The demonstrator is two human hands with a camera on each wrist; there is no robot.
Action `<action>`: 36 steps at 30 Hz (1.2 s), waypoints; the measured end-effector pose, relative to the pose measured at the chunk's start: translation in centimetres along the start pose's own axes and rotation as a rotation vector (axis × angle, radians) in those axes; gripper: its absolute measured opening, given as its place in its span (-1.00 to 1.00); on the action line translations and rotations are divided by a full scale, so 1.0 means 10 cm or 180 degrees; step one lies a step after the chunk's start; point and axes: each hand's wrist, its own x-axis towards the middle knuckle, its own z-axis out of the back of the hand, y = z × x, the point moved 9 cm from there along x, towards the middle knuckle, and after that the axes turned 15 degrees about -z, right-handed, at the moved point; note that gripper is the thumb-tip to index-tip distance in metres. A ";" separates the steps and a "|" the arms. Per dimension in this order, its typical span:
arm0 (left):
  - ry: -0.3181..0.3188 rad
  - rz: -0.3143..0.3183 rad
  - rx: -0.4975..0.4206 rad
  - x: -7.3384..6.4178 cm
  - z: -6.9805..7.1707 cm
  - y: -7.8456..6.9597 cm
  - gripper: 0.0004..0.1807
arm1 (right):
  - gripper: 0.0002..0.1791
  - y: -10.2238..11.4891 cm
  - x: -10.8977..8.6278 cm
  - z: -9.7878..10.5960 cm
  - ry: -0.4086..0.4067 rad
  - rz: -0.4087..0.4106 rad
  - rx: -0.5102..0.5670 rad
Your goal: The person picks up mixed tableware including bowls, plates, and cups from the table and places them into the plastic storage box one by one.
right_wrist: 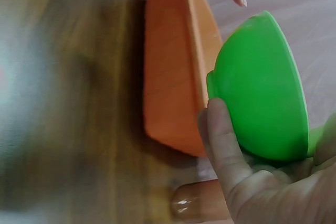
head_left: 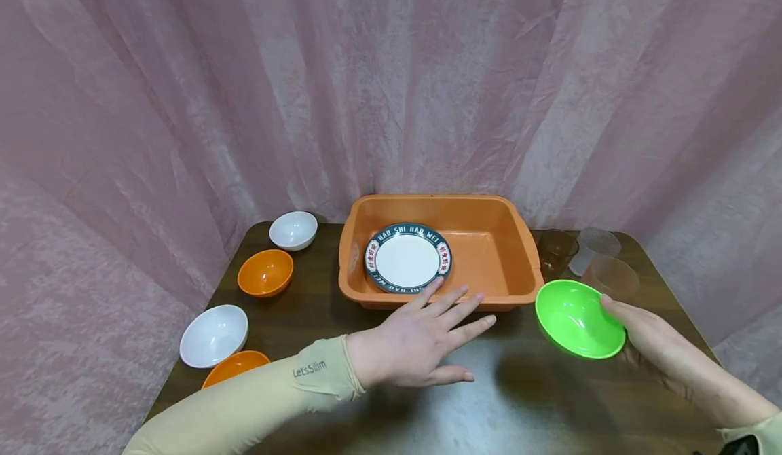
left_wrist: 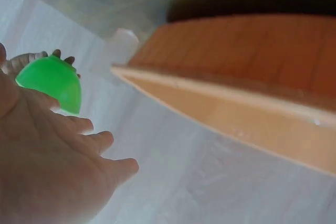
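Observation:
A bright green bowl [head_left: 580, 319] is in my right hand [head_left: 656, 343], held above the table at the right, thumb over its rim. The right wrist view shows the fingers [right_wrist: 223, 129] under the bowl [right_wrist: 262, 87], against its base. My left hand [head_left: 421, 343] hovers before the orange basin [head_left: 513, 299], fingers spread and holding nothing. In the basin's left half lies a white plate [head_left: 406, 258] with a dark green, lettered rim. The left wrist view has the left hand [left_wrist: 52, 150] beside the basin's wall [left_wrist: 252, 51], apart from it.
Along the left side stand a small white bowl [head_left: 294, 231], an orange bowl [head_left: 265, 274], a larger white bowl [head_left: 214, 336] and another orange bowl [head_left: 235, 365], partly behind the left sleeve. Right of the basin are a brown cup [head_left: 556, 251] and clear cups [head_left: 595, 244]. A pink curtain [head_left: 391, 81] hangs behind.

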 end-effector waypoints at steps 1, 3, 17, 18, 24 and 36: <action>-0.0013 0.0029 -0.0008 -0.01 0.03 0.04 -0.12 | -0.09 0.05 -0.01 0.01 -0.0023 0.0033 -0.0016; -0.0030 0.0093 -0.0053 -0.03 0.08 0.12 -0.12 | -0.09 0.14 -0.02 0.03 -0.0074 0.0061 -0.0027; 0.0054 0.0499 -0.0416 -0.27 0.16 0.64 -0.14 | -0.11 0.78 0.07 -0.16 0.0222 0.0425 0.0237; 0.0073 0.0548 -0.0414 -0.30 0.15 0.69 -0.14 | -0.12 0.82 0.09 -0.20 0.0276 0.0445 0.0302; 0.0158 0.0850 -0.0423 -0.52 0.05 0.97 -0.15 | -0.17 1.04 0.24 -0.44 0.0553 0.0496 0.0553; 0.0334 0.1383 -0.0697 -0.93 -0.16 1.39 -0.13 | -0.29 1.47 0.58 -0.82 0.0633 0.0485 0.0643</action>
